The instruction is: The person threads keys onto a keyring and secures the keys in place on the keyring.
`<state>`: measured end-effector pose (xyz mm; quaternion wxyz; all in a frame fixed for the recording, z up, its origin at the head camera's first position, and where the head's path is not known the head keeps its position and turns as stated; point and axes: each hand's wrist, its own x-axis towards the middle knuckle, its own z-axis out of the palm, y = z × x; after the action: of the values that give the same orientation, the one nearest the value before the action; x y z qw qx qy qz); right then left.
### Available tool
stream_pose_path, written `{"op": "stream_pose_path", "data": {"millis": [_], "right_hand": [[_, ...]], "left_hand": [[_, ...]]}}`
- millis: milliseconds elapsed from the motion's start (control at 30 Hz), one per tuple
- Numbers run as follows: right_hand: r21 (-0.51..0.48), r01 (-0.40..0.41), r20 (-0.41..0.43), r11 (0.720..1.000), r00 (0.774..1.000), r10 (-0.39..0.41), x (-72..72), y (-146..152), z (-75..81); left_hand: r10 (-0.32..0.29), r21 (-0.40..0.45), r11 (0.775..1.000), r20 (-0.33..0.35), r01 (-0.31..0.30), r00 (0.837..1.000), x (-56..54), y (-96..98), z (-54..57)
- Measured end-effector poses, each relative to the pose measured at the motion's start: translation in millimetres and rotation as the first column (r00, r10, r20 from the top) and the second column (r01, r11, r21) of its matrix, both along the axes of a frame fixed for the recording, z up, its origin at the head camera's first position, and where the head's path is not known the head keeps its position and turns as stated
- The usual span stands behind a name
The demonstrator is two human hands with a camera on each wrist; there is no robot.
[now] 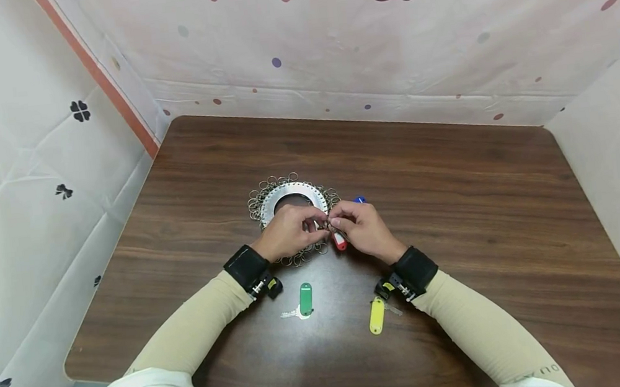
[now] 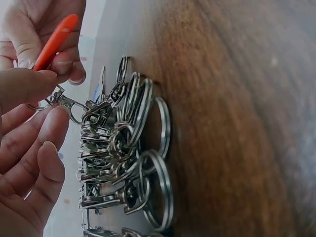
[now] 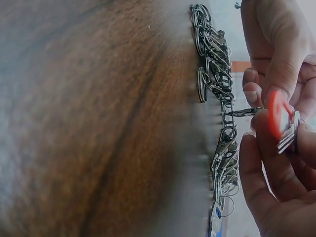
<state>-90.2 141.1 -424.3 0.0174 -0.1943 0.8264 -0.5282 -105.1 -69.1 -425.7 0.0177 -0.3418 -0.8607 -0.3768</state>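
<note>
Pinching a small metal clasp (image 2: 61,101) with left hand (image 1: 289,231), gripping a red plastic tag (image 1: 339,240) with right hand (image 1: 364,229). Working over a silver disc (image 1: 292,194) ringed with wire loops. Lying nearby: green tag (image 1: 306,298), yellow tag (image 1: 376,315).

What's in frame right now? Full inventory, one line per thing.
metal disc: 1, silver, centre of table, rim hung with clips and split rings
clip: 1, silver, still on the disc, pinched by the left hand
red key tag: 1, red, with a key, held in the right hand at the disc's near right edge
blue key tag: 1, blue, just beyond the right hand, mostly hidden
green key tag: 1, green, with a key, on the table near the left wrist
yellow key tag: 1, yellow, with a key, near the right wrist
table: 1, dark brown wood
left hand: 1, black wrist strap, beige sleeve
right hand: 1, same
</note>
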Motion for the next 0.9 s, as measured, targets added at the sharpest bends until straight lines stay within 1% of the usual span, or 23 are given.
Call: {"op": "stream_pose_path", "data": {"millis": [100,200,333,433,533,633,900], "right_hand": [[-0.003,0.013,0.006,1.000,1.000,-0.013,-0.5,-0.4,0.2],[-0.006,0.016,0.015,1.000,1.000,-0.016,-1.2,-0.5,0.0],[-0.006,0.012,0.022,1.000,1.000,-0.012,-1.9,-0.7,-0.4],[0.003,0.012,0.011,1.000,1.000,-0.012,-2.2,-0.5,-1.1],[0.015,0.009,-0.009,1.000,1.000,-0.009,-2.3,-0.2,-1.9],[0.026,0.001,-0.026,1.000,1.000,0.000,-1.9,0.1,-1.9],[0.036,-0.010,-0.056,0.999,0.998,0.012,-2.6,1.3,-4.7]], "left_hand": [[0.004,0.001,1.000,0.005,-0.004,1.000,-0.5,0.4,0.0],[0.010,-0.012,1.000,-0.005,-0.010,1.000,-0.5,0.7,0.6],[0.008,-0.036,0.999,-0.050,-0.010,0.999,-0.4,0.4,1.1],[0.004,-0.046,0.999,-0.081,-0.008,0.997,-0.4,0.1,0.7],[0.003,-0.051,0.999,-0.097,-0.008,0.995,-0.5,0.1,-0.2],[0.001,-0.053,0.999,-0.098,-0.006,0.995,-0.8,0.1,-1.0],[-0.015,-0.026,1.000,-0.061,0.013,0.998,-1.2,1.1,-2.6]]}}
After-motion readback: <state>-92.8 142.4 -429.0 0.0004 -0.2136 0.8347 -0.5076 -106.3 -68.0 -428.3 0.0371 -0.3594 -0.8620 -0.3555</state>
